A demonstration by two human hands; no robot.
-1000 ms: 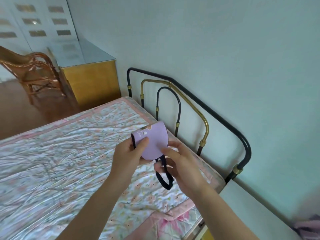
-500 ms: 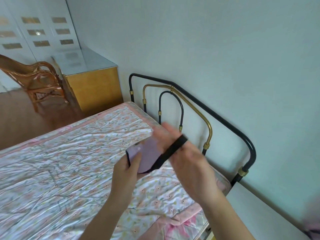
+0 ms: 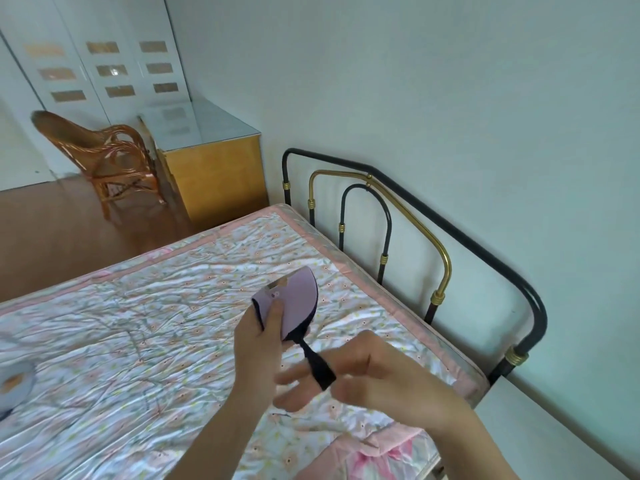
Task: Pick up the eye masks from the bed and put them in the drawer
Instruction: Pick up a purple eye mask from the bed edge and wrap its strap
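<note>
A lilac eye mask [image 3: 293, 302], folded in half, is held up over the bed [image 3: 138, 323] by my left hand [image 3: 258, 348], thumb pressed on its front. Its black elastic strap [image 3: 317, 365] runs down from the mask and is stretched around the fingers of my right hand [image 3: 367, 382], which is blurred. A second eye mask [image 3: 14, 386], pale blue-grey, lies on the floral quilt at the far left edge, partly cut off. No drawer shows in this view.
A black and brass metal bed frame [image 3: 433, 244] stands against the pale wall on the right. A white surface [image 3: 540, 431] adjoins the bed at the lower right. A yellow cabinet [image 3: 214, 174] with a glass top and a rattan chair [image 3: 107, 157] stand beyond the bed.
My right hand has dropped from above the mask to below it, pulling the black strap downward. The left hand keeps its grip on the folded mask. The second mask has come into view.
</note>
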